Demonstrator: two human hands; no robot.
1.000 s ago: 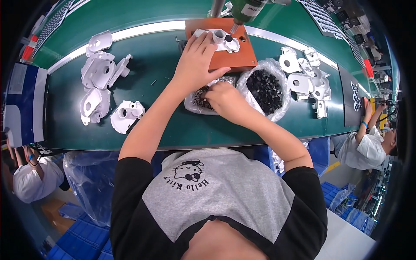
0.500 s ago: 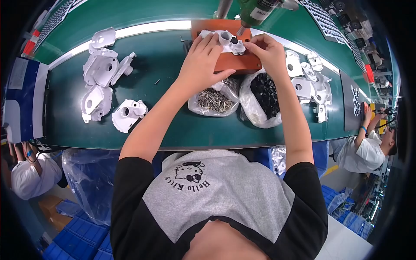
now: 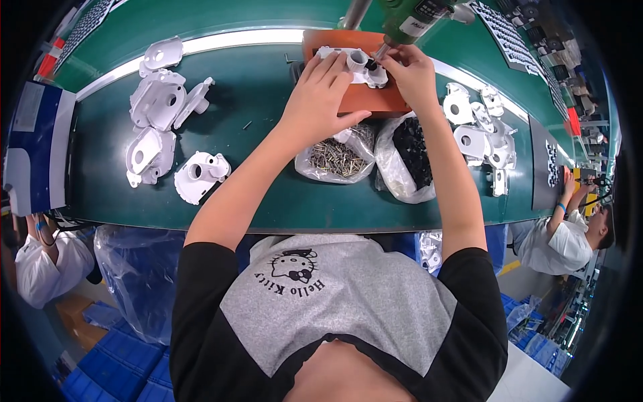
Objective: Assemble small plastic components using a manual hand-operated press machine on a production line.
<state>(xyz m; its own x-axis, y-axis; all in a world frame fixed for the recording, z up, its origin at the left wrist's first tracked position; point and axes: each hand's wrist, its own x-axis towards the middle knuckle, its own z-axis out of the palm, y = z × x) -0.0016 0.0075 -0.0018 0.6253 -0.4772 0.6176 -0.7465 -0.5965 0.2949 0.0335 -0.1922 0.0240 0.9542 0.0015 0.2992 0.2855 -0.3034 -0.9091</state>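
Note:
A white plastic housing part (image 3: 377, 78) with a round tube and a small black piece (image 3: 371, 65) on it sits on an orange fixture block (image 3: 375, 100). Across its left side lie the outstretched fingers of my left hand (image 3: 320, 97), thumb apart and pointing right. My right hand (image 3: 414, 75) is closed in a pinch at the part's right side, beside the black piece; whatever the fingertips hold is too small to make out. A green power screwdriver (image 3: 408, 23) hangs above, its bit pointing down right by my right fingertips.
Nearer me lie a clear bag of small metal screws or pins (image 3: 338, 159) and a bag of black pieces (image 3: 402, 167). More white housings (image 3: 157, 100) are on the left, others (image 3: 472, 141) on the right. A dark tray (image 3: 546, 164) lies farther right. Co-workers sit at both sides.
My right fingertips have moved up to the screwdriver bit, which is now lower against the part. My left hand stays on the housing. The whole view has shifted slightly.

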